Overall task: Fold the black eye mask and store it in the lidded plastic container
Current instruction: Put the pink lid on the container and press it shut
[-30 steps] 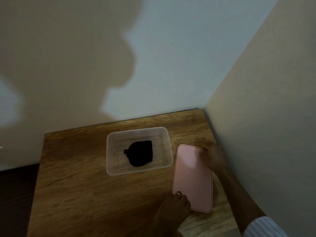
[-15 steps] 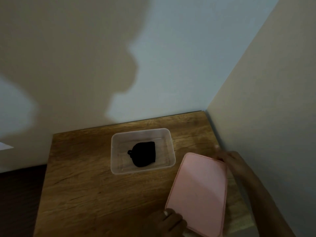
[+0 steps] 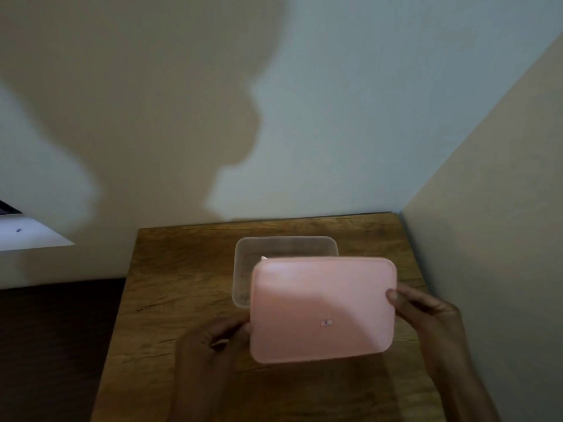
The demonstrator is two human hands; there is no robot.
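**Pink lid held over clear container**

Both hands grasp the pink lid (image 3: 323, 309): left hand (image 3: 213, 345) on its left edge, right hand (image 3: 426, 315) on its right edge. The lid is in front of most of the clear plastic container (image 3: 274, 248) on the wooden table (image 3: 170, 284) (far-left part of the container shows). Eye mask hidden behind the lid; position can't be told.

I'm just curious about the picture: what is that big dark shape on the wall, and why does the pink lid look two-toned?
Head view: the shape on the back wall is a cast shadow, apparently the person's. Head view: a diagonal shadow edge crosses the pink lid, leaving its lower right dimmer.
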